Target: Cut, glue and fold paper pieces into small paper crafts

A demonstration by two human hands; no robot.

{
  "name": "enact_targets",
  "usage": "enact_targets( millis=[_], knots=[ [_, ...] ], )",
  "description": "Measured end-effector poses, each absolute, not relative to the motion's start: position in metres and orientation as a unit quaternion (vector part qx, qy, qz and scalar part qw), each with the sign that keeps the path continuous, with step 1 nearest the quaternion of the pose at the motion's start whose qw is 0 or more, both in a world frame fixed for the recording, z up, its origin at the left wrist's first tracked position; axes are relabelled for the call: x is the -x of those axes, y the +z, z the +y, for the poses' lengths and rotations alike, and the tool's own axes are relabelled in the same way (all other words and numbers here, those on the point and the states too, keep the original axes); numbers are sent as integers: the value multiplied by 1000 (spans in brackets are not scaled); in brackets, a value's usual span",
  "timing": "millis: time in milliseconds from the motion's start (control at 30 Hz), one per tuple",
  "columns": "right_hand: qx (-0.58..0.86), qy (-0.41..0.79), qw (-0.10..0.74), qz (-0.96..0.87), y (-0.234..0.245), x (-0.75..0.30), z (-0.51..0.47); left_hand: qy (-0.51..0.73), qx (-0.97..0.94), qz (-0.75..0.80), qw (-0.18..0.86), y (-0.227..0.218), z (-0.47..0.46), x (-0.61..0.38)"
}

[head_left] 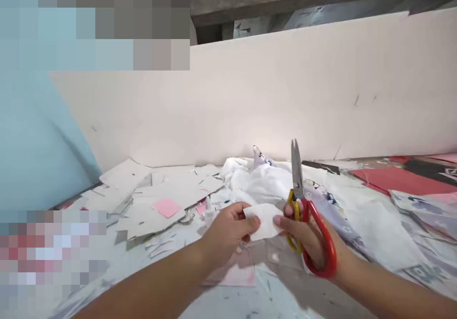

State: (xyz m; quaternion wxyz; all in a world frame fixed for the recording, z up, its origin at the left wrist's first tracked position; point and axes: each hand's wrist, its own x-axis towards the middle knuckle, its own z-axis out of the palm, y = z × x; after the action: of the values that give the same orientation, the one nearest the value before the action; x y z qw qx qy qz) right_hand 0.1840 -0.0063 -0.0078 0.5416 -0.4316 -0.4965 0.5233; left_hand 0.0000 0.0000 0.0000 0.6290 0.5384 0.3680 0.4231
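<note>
A small white piece point(264, 220), paper or cloth, is stretched between my two hands over the cluttered surface. My left hand point(232, 226) pinches its left edge between thumb and fingers. With thumb and fingertips, my right hand point(303, 228) grips the right edge. Hooked on that same hand is a pair of scissors point(297, 176) with one red and one yellow handle. Their blades point up and are nearly closed, apart from the white piece. Just beyond my hands lies a heap of crumpled white cloth point(262, 181). Beneath them is a pale pink sheet point(235, 274).
Grey-white cardboard scraps point(171, 193) are piled at left, with a pink square point(167, 207) on top. Red sheets point(403, 178) and printed fabric pieces point(421, 209) lie at right. A pale upright panel point(257, 100) closes off the back. Blue material point(43, 143) stands at far left.
</note>
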Motion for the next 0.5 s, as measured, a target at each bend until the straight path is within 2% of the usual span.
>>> enact_targets(
  millis=[233,500],
  knots=[
    [398,572,553,-456,-2,-176,-11,413,-501,333,684,11,5,8],
    [380,586,540,-470,1,-172,-15,351,-550,355,669,12,-2,6]
  ],
)
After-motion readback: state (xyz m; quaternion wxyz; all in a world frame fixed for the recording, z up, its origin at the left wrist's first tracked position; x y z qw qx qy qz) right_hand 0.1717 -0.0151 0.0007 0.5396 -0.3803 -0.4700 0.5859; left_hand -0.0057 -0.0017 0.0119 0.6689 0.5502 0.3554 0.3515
